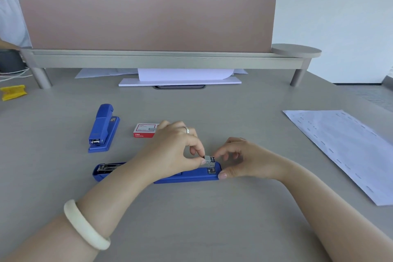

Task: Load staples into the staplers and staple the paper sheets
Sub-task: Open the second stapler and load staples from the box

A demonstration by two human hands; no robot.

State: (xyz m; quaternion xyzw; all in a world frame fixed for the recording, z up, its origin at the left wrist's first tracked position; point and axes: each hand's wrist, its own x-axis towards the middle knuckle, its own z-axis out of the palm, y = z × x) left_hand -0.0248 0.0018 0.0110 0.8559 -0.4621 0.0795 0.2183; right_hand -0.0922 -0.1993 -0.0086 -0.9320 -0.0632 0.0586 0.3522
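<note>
You are seated at a grey desk [191,219] whose far edge is closed off by a raised shelf [165,57] carrying a pink partition panel [144,17]; white sheets [180,76] are tucked beneath that shelf. The near half of the desk, between your forearms and its front edge, is bare. The opened blue stapler [187,175] lies flat across the centre, its top swung out to the left and the staple channel exposed. Your left hand [176,149], ring on one finger and a pale bangle [85,224] on the wrist, pinches a small grey strip of staples [207,158] between thumb and forefinger at the right end of the channel. Your right hand [244,161] is not gripping anything: its thumb tip presses against the stapler's right end and the fingers curl loosely just above the strip. A second blue stapler [104,127], closed, stands well clear to the left rear. The red and white staple box [145,130] sits just behind your left hand. The paper sheets [344,151] lie far right, running off the frame's right edge. A yellow object [13,92] rests at the left margin.
</note>
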